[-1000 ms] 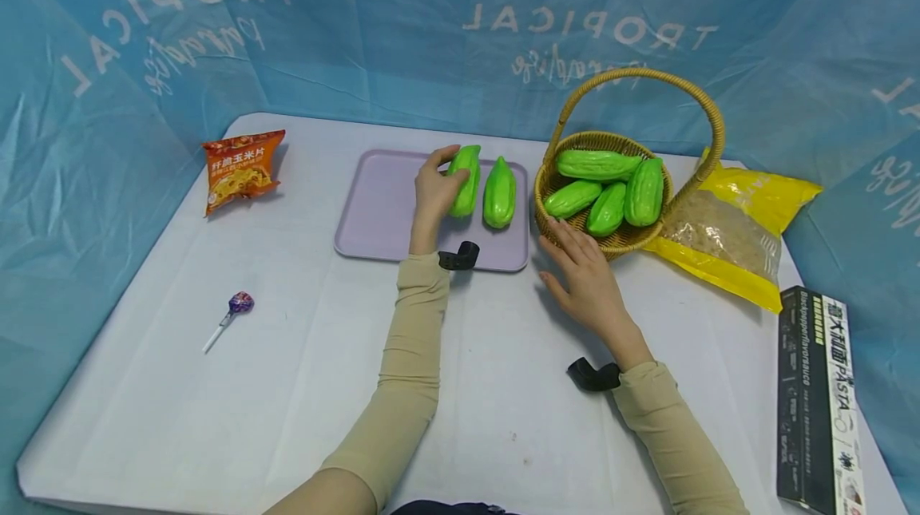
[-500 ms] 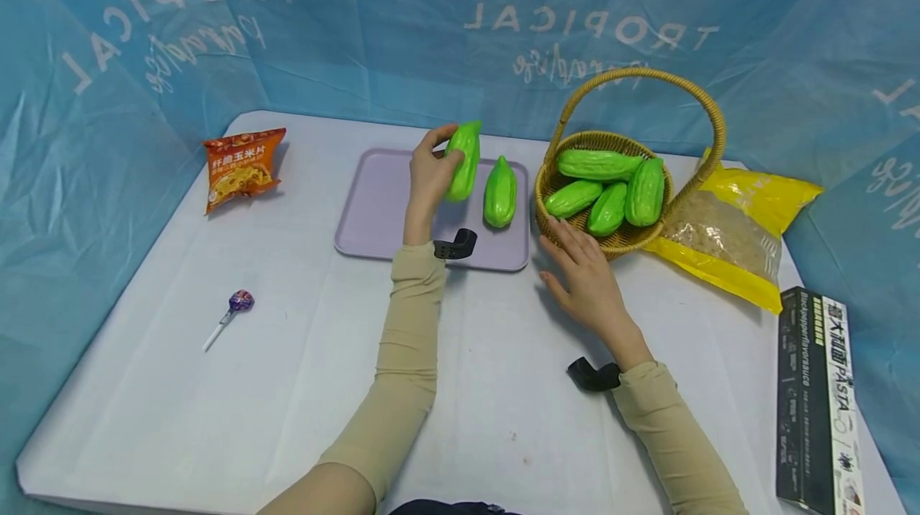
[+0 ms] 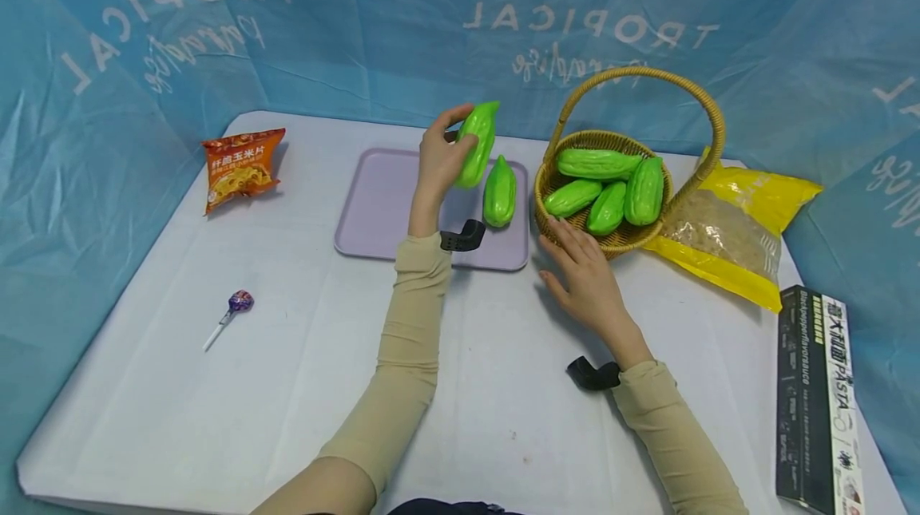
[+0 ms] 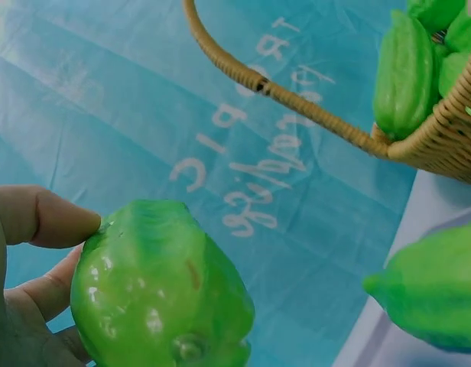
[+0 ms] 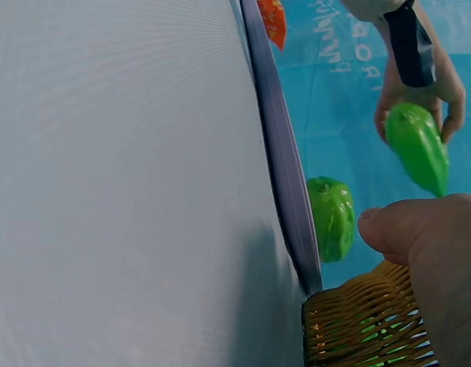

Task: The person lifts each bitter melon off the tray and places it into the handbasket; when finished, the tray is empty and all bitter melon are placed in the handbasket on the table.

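My left hand (image 3: 440,154) pinches a green bitter melon (image 3: 480,144) between thumb and fingers, raised above the lilac tray (image 3: 377,207). In the left wrist view, the blunt end of this held melon (image 4: 159,290) faces the camera. On the tray's right side lies a second bitter melon (image 3: 500,192). Fingers of my right hand (image 3: 585,279) touch the near rim of a wicker basket (image 3: 624,245), straight and slightly spread. Inside the basket sit several more bitter melons (image 3: 600,164). The right wrist view catches my thumb (image 5: 404,229) beside the basket's woven wall (image 5: 362,321).
Behind and right of the basket leans a yellow bag (image 3: 733,231). A black pasta box (image 3: 812,399) stands along the right edge. At left are an orange snack packet (image 3: 243,172) and a lollipop (image 3: 240,303). The basket's tall handle (image 3: 632,73) arches over it.
My left hand has lifted the bitter melon from the tray, away from me, and then shifted slightly right with it. My right hand stays at the basket.
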Motion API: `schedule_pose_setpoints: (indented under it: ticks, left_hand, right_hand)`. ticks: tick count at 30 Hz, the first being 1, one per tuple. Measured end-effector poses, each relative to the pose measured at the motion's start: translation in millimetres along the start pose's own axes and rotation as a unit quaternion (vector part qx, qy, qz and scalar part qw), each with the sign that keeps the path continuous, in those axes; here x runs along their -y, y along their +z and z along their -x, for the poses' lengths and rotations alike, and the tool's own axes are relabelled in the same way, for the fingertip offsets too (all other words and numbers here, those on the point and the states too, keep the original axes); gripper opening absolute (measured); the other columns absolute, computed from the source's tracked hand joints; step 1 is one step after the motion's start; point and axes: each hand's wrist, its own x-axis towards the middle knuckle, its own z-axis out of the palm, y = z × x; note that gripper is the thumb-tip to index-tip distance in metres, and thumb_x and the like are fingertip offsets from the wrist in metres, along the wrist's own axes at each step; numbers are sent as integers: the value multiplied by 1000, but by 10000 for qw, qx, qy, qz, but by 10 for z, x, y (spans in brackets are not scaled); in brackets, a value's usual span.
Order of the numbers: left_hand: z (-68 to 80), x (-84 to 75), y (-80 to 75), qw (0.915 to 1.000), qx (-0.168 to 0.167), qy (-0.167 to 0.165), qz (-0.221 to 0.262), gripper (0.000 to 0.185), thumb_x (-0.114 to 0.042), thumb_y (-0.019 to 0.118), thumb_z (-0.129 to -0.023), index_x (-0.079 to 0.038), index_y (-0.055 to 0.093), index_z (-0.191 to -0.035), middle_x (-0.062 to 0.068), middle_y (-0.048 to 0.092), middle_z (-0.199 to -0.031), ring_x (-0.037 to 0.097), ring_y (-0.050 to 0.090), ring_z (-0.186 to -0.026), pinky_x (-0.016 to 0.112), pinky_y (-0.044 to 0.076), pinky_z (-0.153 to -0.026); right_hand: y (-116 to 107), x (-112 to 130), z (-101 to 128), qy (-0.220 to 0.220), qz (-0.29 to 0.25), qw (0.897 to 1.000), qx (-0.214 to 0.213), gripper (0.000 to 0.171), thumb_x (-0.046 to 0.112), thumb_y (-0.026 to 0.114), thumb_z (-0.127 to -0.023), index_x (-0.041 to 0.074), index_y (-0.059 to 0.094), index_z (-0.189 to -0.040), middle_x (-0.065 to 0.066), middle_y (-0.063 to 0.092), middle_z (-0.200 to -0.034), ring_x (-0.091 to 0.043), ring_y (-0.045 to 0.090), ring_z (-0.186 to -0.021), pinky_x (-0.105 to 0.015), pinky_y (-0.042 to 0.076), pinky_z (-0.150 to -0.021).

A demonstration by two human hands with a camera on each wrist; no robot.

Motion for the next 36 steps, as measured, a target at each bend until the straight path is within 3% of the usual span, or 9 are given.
schedule_pose_setpoints:
  ticks: [9, 22, 36]
  left_hand:
    - [-66, -190, 38, 9997, 105, 219, 47, 47, -7, 54, -91, -18, 55, -137, 1, 52, -141, 22, 55, -118, 31, 51, -79]
    - [-68, -409, 188, 9955, 414, 846, 126, 47, -3, 55, -91, -13, 56, -137, 4, 53, -140, 22, 55, -115, 28, 49, -75]
    - [-54, -604, 392, 9869, 1063, 1206, -119, 45, -2, 56, -92, -11, 55, -136, 5, 52, -141, 23, 55, -116, 25, 44, -67]
  right_hand:
    - [7, -7, -2, -71, 1, 9999, -72, 55, 15, 74, -84, 1, 56, -134, -17, 42, -151, -35, 39, -138, -51, 31, -113]
    - [10, -13, -6, -6, 29, 10000, 25, 56, 17, 73, -85, 2, 55, -136, -16, 41, -152, -34, 38, -139, -50, 29, -114]
    - [1, -5, -1, -46, 2, 10000, -55, 56, 17, 74, -84, 2, 56, -135, -16, 42, -151, -35, 40, -138, -49, 30, -114]
